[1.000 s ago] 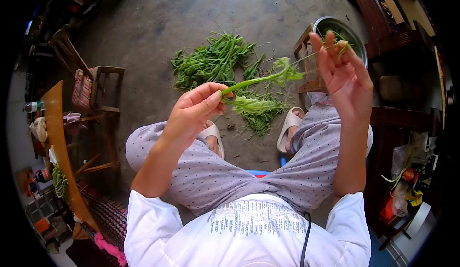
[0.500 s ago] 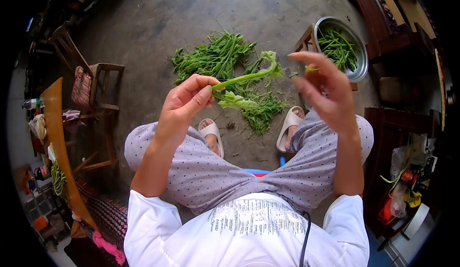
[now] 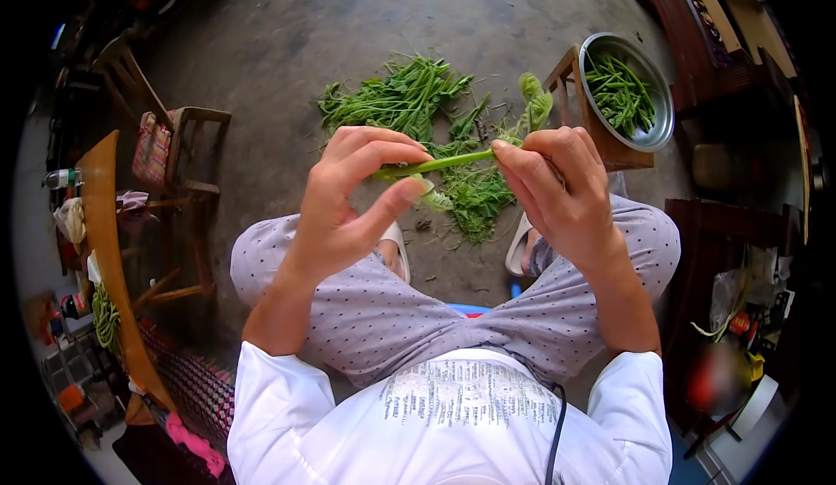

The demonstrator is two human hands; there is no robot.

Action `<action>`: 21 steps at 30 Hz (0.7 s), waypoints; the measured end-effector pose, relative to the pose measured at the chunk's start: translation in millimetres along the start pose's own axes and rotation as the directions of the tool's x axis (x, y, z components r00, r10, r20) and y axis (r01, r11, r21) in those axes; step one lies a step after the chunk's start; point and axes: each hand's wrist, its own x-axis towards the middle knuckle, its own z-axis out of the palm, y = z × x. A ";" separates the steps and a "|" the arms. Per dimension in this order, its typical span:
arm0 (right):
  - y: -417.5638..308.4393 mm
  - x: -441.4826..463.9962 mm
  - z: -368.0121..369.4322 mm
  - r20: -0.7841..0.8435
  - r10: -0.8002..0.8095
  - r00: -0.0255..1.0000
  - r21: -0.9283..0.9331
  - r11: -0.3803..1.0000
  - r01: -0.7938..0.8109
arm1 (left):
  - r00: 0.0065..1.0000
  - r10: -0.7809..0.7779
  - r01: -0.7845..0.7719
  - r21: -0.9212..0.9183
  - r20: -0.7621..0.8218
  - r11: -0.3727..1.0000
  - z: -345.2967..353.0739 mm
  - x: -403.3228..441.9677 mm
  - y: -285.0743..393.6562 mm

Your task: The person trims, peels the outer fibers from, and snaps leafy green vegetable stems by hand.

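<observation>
Right hand (image 3: 568, 191) pinches the stem (image 3: 463, 160); left hand (image 3: 341, 191) curls round its other end, grip unclear. Loose greens (image 3: 403, 100) lie beyond.

Room interior, bare grey concrete floor (image 3: 287, 41), scuffed, pale light sheen at top of view. Left: 1 wooden chair (image 3: 205, 114) with 1 patterned cushion (image 3: 152, 147); nearer, 1 light-brown wooden tabletop (image 3: 106, 215), long edge toward the room. Pale wall (image 3: 33, 180) at far left, partly cut by dark lens border. Right: 1 small wooden stool (image 3: 614, 149); beyond it, dark reddish-brown wooden furniture (image 3: 697, 80), exact type unclear. Lower right: 1 more dark wooden piece (image 3: 697, 224), cluttered beside. Upper-left corner dim, details unreadable. Windows: can't tell.
</observation>
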 end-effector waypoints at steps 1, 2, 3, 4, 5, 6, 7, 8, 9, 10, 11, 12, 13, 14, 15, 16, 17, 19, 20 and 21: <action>-1.0 -0.9 1.1 0.018 -0.046 0.999 -0.033 0.998 0.047 | 1.000 -0.001 0.001 0.002 -0.002 1.000 1.9 -0.5 0.4; -1.3 -2.6 3.8 0.009 -0.068 0.998 -0.032 0.997 0.068 | 0.999 0.053 -0.051 0.125 -0.008 0.991 3.3 -1.1 0.2; -2.7 -2.9 4.8 0.011 -0.070 0.997 -0.033 0.997 0.071 | 0.994 0.107 -0.102 0.246 -0.007 0.964 5.4 -1.0 0.7; -4.8 -3.2 5.3 0.001 -0.074 0.997 -0.029 0.997 0.074 | 0.986 0.148 -0.121 0.277 -0.078 0.953 9.7 0.4 2.8; -6.5 -3.0 5.0 -0.010 -0.077 0.997 -0.025 0.997 0.077 | 0.986 0.149 -0.121 0.277 -0.080 0.953 9.0 0.5 3.3; -7.6 -2.8 3.9 -0.009 -0.079 0.997 -0.026 0.997 0.079 | 0.978 0.189 -0.152 0.311 -0.092 0.938 8.4 0.7 3.8; -8.6 -2.7 2.7 -0.011 -0.070 0.998 -0.017 0.997 0.070 | 0.968 0.230 -0.182 0.345 -0.103 0.921 8.2 0.9 4.1; -9.0 -2.7 1.9 -0.012 -0.060 0.998 -0.009 0.998 0.059 | 0.968 0.231 -0.182 0.345 -0.104 0.921 8.8 0.9 4.6; -9.2 -2.1 2.0 -0.012 -0.061 0.998 -0.009 0.998 0.061 | 0.959 0.253 -0.189 0.378 -0.127 0.906 9.8 0.8 5.2; -9.4 -1.4 2.6 -0.020 -0.038 0.999 0.002 0.999 0.038 | 0.950 0.276 -0.195 0.410 -0.149 0.891 10.6 0.6 5.3; -10.0 -0.7 3.3 -0.028 -0.015 1.000 0.015 1.000 0.015 | 0.950 0.276 -0.194 0.411 -0.149 0.891 10.8 0.6 4.5; -11.5 0.5 3.7 -0.028 -0.014 0.999 0.016 1.000 0.015 | 0.938 0.311 -0.219 0.433 -0.153 0.874 11.5 0.9 2.7; -14.2 3.2 3.3 -0.024 0.039 0.999 0.042 0.998 -0.038 | 0.926 0.345 -0.243 0.455 -0.156 0.857 11.8 1.1 1.3; -15.8 4.8 2.8 -0.018 0.093 0.995 0.067 0.994 -0.092 | 0.926 0.345 -0.243 0.455 -0.154 0.857 12.2 1.2 0.6; -15.8 5.2 2.3 -0.019 0.095 0.995 0.068 0.993 -0.094 | 0.912 0.372 -0.255 0.469 -0.173 0.845 12.7 1.4 0.1; -15.3 5.7 1.8 -0.008 0.086 0.996 0.068 0.994 -0.085 | 0.897 0.399 -0.268 0.482 -0.192 0.834 13.3 1.9 -0.2; -15.1 4.6 0.6 0.002 0.082 0.997 0.067 0.994 -0.082 | 0.898 0.399 -0.272 0.479 -0.185 0.834 14.1 2.2 0.4; -15.5 3.1 -0.4 -0.011 0.111 0.994 0.068 0.992 -0.110 | 0.880 0.428 -0.277 0.507 -0.208 0.816 14.3 2.4 0.6; -15.7 2.8 -0.6 -0.020 0.137 0.990 0.070 0.988 -0.136 | 0.880 0.428 -0.279 0.507 -0.205 0.816 14.6 3.3 1.2; -15.5 3.5 -0.8 -0.021 0.139 0.990 0.070 0.988 -0.137 | 0.898 0.394 -0.250 0.509 -0.197 0.824 15.3 4.5 2.1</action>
